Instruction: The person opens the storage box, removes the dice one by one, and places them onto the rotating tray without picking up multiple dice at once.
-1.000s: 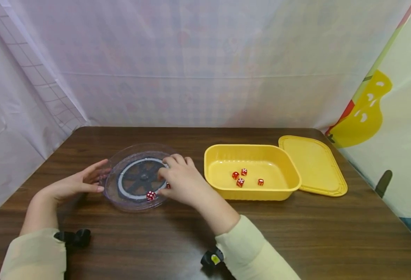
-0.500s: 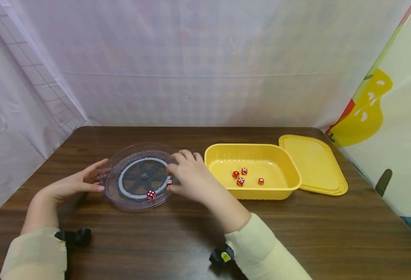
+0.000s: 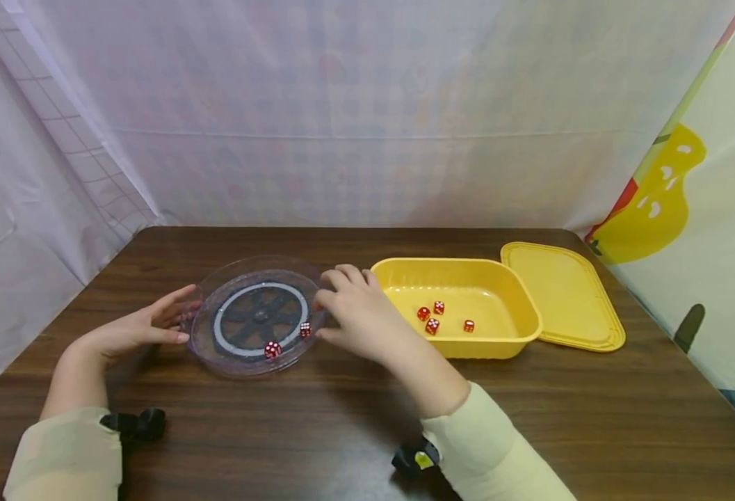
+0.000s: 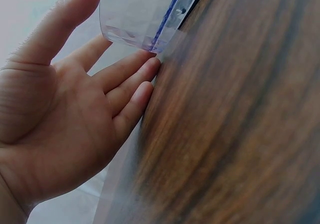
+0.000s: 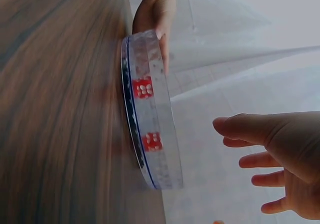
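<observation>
- My head view looks forward and down from above, far enough back to take in the table, my left hand, my right hand, the dish and the tub.
- My left wrist view, very near, faces along that hand to the dish's edge, the table tipped steeply.
- My right wrist view looks low across at the dish's side, turned so the table stands at left.
- Head and right wrist views share two dice, the dish and both hands.

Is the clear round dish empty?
No, not empty: two red dice sit in the dish, and the right wrist view shows both through its clear wall.
</observation>
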{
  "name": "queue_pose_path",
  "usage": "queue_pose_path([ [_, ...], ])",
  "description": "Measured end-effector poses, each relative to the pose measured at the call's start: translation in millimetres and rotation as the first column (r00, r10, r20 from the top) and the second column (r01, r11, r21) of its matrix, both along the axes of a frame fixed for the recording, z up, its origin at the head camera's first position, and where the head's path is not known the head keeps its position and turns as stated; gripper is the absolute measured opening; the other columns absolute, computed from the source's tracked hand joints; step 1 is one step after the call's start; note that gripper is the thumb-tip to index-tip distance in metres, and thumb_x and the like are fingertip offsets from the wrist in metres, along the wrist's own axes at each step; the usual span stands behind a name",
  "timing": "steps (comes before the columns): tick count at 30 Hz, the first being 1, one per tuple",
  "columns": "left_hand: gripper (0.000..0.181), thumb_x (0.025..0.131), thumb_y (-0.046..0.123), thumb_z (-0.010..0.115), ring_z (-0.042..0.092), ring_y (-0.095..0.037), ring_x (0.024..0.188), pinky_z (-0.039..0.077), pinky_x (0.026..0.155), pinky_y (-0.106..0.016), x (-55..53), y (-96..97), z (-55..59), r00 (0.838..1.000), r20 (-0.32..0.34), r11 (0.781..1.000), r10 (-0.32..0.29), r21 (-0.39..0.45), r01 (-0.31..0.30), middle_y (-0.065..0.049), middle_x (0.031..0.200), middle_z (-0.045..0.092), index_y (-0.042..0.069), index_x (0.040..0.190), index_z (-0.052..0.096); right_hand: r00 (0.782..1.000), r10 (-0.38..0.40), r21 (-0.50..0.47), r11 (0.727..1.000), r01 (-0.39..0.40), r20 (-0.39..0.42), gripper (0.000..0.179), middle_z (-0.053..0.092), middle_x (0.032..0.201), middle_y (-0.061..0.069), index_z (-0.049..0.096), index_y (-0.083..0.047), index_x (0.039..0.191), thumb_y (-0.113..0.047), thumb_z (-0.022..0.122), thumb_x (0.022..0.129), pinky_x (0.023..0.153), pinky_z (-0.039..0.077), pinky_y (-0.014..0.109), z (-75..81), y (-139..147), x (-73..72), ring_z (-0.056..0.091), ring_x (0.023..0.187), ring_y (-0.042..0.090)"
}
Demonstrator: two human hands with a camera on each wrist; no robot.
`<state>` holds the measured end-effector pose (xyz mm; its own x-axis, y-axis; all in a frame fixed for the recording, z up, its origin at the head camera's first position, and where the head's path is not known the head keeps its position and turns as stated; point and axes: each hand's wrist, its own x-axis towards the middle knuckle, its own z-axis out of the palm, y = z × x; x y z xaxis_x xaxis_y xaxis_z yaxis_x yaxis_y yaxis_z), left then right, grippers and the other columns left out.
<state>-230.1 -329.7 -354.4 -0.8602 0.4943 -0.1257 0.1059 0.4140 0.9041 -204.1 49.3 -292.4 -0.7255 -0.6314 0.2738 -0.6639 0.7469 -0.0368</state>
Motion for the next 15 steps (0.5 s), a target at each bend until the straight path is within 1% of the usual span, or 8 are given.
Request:
queue_pose_path([
  [3,0.088,0.091,0.008,0.063,0.005,-0.051,0.137,0.009,0.101,-0.069,0.8,-0.2,0.3,1.0,0.0,1.0,0.002,-0.002,-0.002,-0.034,0.151,0.009,0.005,0.153,0.001,1.0,-0.006,-0.004,1.0,0.006,-0.003,0.032,0.052,0.131,0.008,0.071,-0.018,0.103,-0.038,0.078,0.079,0.101,0.029,0.053,0.6,7,-0.4,0.037,0.127,0.029],
  [7,0.089,0.09,0.009,0.064,0.005,-0.051,0.137,0.009,0.101,-0.069,1.7,-0.4,1.2,1.0,-0.001,1.0,0.006,-0.003,-0.006,-0.034,0.151,0.01,0.005,0.153,0.001,1.0,-0.024,0.012,1.0,0.024,-0.018,0.031,0.052,0.131,0.007,0.07,-0.021,0.102,-0.039,0.078,0.079,0.1,0.03,0.051,2.6,18,-0.4,0.038,0.127,0.028],
  [10,0.09,0.09,0.009,0.065,0.005,-0.05,0.137,0.009,0.101,-0.069,2.2,-1.0,1.7,1.0,0.003,1.0,0.011,-0.004,-0.011,-0.034,0.152,0.009,0.005,0.153,0.001,0.999,-0.04,0.015,0.999,0.04,-0.006,0.028,0.052,0.132,0.007,0.07,-0.022,0.1,-0.039,0.078,0.079,0.102,0.028,0.051,4.9,26,0.0,0.037,0.128,0.028],
  [12,0.09,0.09,0.009,0.065,0.005,-0.051,0.137,0.009,0.101,-0.069,2.5,-1.5,1.9,1.0,0.004,1.0,0.012,-0.006,-0.012,-0.034,0.152,0.009,0.005,0.153,0.001,0.999,-0.053,0.014,0.998,0.053,0.01,0.028,0.051,0.133,0.008,0.07,-0.021,0.101,-0.038,0.078,0.08,0.103,0.026,0.051,6.4,30,0.0,0.036,0.129,0.029],
  [15,0.09,0.09,0.008,0.064,0.004,-0.051,0.137,0.009,0.101,-0.069,2.7,-1.8,1.7,1.0,0.005,1.0,0.011,-0.006,-0.01,-0.034,0.152,0.009,0.005,0.153,0.001,0.998,-0.069,0.016,0.998,0.069,0.014,0.029,0.051,0.132,0.008,0.069,-0.02,0.102,-0.038,0.077,0.08,0.103,0.026,0.052,8.1,37,-0.7,0.035,0.129,0.03],
])
